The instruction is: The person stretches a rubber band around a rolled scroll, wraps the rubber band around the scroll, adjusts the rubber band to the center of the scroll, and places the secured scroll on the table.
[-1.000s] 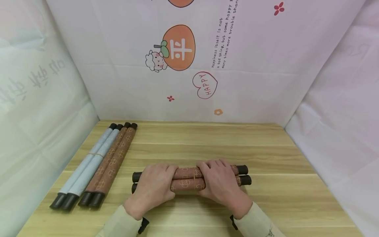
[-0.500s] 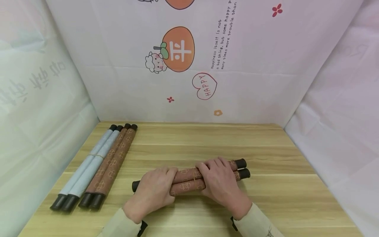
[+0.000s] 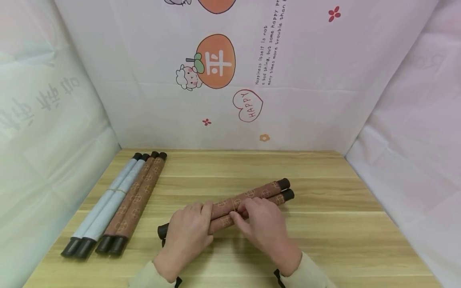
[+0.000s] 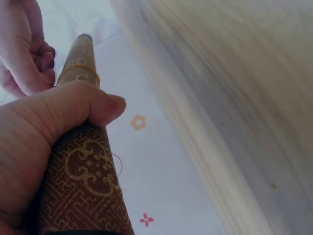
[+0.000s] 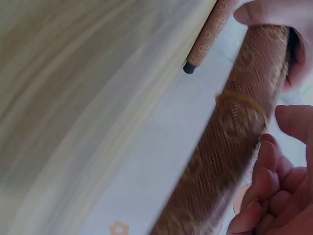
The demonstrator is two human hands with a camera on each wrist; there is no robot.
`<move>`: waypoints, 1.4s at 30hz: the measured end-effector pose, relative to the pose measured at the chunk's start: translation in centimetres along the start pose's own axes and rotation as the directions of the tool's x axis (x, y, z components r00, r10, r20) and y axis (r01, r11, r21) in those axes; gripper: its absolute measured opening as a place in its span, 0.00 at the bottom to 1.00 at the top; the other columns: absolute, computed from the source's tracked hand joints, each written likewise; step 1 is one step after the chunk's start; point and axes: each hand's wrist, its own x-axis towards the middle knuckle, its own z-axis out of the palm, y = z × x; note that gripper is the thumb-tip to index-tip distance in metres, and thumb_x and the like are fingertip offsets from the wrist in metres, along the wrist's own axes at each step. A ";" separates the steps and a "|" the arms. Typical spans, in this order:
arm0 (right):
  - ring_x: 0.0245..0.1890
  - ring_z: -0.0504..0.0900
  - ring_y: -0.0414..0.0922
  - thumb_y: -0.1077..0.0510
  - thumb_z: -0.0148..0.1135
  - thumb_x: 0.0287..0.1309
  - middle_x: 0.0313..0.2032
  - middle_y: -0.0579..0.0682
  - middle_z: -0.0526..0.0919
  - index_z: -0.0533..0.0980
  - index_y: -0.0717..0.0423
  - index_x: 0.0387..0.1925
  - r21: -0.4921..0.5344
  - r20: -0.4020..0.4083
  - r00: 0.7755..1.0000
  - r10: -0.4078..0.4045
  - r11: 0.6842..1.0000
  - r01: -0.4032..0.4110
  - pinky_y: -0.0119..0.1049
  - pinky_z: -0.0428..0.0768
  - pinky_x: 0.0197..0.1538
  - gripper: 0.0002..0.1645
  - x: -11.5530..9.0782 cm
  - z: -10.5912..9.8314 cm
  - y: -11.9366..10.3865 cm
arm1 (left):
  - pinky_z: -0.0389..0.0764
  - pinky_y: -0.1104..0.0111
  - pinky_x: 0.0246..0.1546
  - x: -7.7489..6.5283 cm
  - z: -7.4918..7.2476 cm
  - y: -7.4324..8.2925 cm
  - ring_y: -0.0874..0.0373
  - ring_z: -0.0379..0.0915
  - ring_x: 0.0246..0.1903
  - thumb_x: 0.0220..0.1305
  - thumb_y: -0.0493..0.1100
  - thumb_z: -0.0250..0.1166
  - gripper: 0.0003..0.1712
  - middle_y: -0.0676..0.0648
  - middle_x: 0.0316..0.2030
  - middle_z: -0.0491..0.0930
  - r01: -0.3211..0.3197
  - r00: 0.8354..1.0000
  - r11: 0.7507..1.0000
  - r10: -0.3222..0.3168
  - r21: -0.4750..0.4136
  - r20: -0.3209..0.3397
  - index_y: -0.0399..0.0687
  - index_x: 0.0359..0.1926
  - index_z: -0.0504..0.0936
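Note:
A pair of brown flower-patterned scrolls (image 3: pixel 248 197) with black end caps is held slanted over the table, the right end farther from me. A thin yellowish rubber band (image 5: pixel 242 100) circles the pair near its middle. My left hand (image 3: pixel 191 230) grips the pair toward its left end, thumb (image 4: pixel 98 105) laid across the fabric. My right hand (image 3: pixel 264 224) is at the band, fingers bent. In the right wrist view its thumb (image 5: pixel 293 120) and index finger stand apart beside the band's edge; I cannot tell whether they hold it.
At the left of the wooden table (image 3: pixel 342 248) lie two pale blue scrolls (image 3: pixel 108 200) with a rubber band around them. Right beside them lie two brown patterned scrolls (image 3: pixel 138 200). White printed cloth (image 3: pixel 306 100) stands behind and on both sides.
The scroll pair has tilted, its right end swinging away from me. My right hand has let go of its grip around the right part and moved its fingertips to the rubber band.

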 end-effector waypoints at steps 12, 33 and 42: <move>0.15 0.66 0.36 0.59 0.66 0.54 0.16 0.41 0.75 0.77 0.49 0.20 -0.051 -0.192 0.977 -0.093 0.995 0.085 0.29 0.67 0.20 0.09 1.2 0.4 -0.8 | 0.75 0.62 0.16 -0.3 -0.1 1.0 0.54 0.77 0.20 0.29 0.56 0.88 0.45 0.46 0.30 0.83 -0.020 0.995 0.998 0.025 0.059 -0.095 0.45 0.51 0.81; 0.16 0.68 0.31 0.51 0.74 0.57 0.19 0.35 0.77 0.80 0.43 0.23 -0.002 0.005 0.994 0.109 0.994 -0.109 0.27 0.66 0.20 0.11 -0.4 0.1 -0.2 | 0.82 0.60 0.23 -0.8 0.2 0.2 0.51 0.82 0.26 0.33 0.48 0.84 0.43 0.42 0.35 0.84 0.081 0.991 0.994 -0.088 -0.072 -0.103 0.39 0.55 0.79; 0.17 0.67 0.28 0.47 0.71 0.64 0.19 0.32 0.76 0.80 0.41 0.26 0.082 0.071 0.972 0.225 0.970 -0.230 0.26 0.66 0.21 0.12 -0.5 -0.1 0.0 | 0.83 0.63 0.29 -1.1 -0.3 0.6 0.56 0.80 0.30 0.42 0.49 0.82 0.42 0.45 0.36 0.83 0.199 0.980 0.932 -0.193 -0.302 0.049 0.39 0.59 0.77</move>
